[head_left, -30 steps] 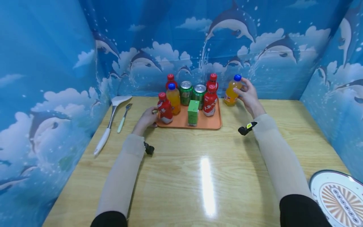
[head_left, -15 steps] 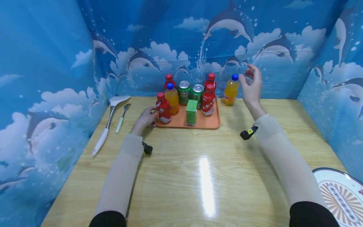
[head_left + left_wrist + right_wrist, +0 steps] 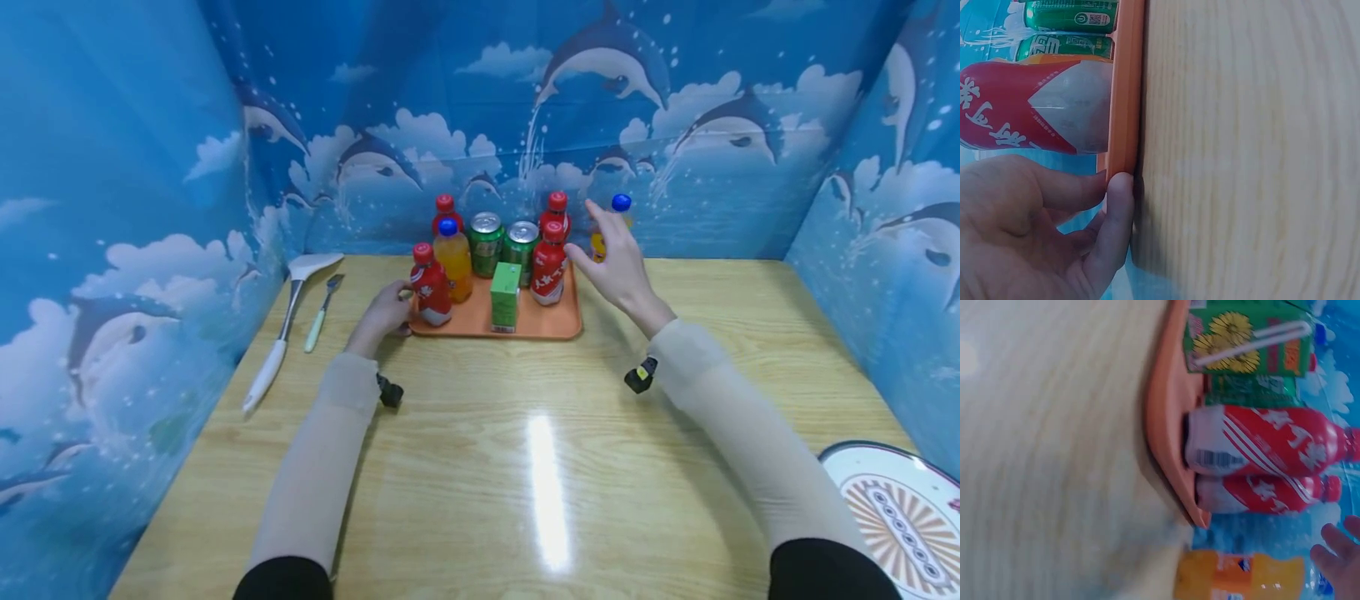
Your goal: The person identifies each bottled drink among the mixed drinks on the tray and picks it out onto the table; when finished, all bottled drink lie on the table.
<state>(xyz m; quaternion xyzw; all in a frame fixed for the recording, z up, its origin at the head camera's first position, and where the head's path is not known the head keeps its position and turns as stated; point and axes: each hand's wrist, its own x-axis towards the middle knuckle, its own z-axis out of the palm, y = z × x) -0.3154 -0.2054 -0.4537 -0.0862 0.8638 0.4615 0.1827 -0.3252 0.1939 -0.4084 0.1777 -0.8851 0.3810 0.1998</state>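
Left hand (image 3: 385, 315): pinches the rim of the orange tray (image 3: 540, 326) at its left end, thumb on one face and fingers on the other (clear in the left wrist view). The front-left red bottle (image 3: 431, 287) stands just beside that grip.

Right hand (image 3: 621, 273): holds nothing, thumb and fingers spread wide, near the tray's right end; in the head view it partly hides the loose orange-drink bottle (image 3: 1272, 578), which stands upright off the tray, to its right.

Tray: on the table (image 3: 465, 467), near the back wall. Also upright on it: green carton (image 3: 506, 298) at the front, two green cans (image 3: 487, 244) behind, a second orange-drink bottle (image 3: 454, 265) and three more red bottles (image 3: 550, 271).

Far left: spatula (image 3: 276, 358) and green-handled utensil (image 3: 318, 327). Lower right: patterned plate (image 3: 896, 508), partly cropped.
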